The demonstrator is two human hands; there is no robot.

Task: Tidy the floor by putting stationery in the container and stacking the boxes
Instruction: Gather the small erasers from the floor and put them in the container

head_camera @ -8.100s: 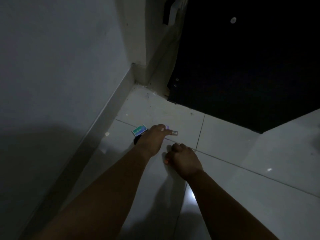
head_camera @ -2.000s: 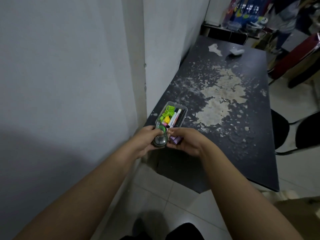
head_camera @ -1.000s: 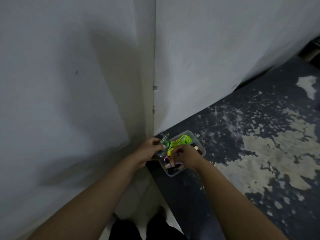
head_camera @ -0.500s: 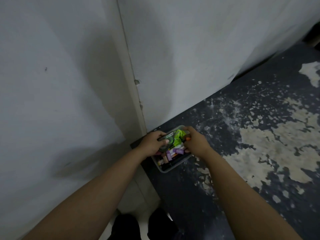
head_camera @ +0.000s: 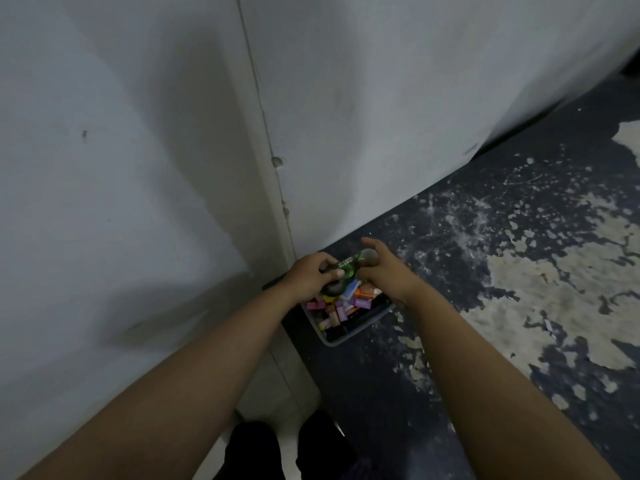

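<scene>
Where hands (head_camera: 341, 273) overlap, green item (head_camera: 346, 271) blurred; container (head_camera: 360, 329) half hidden

Two hands are showing, left hand (head_camera: 309, 278) and right hand (head_camera: 383, 271); one clear container (head_camera: 358, 330) is sitting on one bench (head_camera: 485, 341) (small coloured pieces inside too jumbled to count).

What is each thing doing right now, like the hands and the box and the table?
left hand: grips the green tape dispenser over the container.
right hand: holds the dispenser's other end.
container: open, holding colourful stationery, on the table's corner.
table: dark top, paint badly peeled.
</scene>
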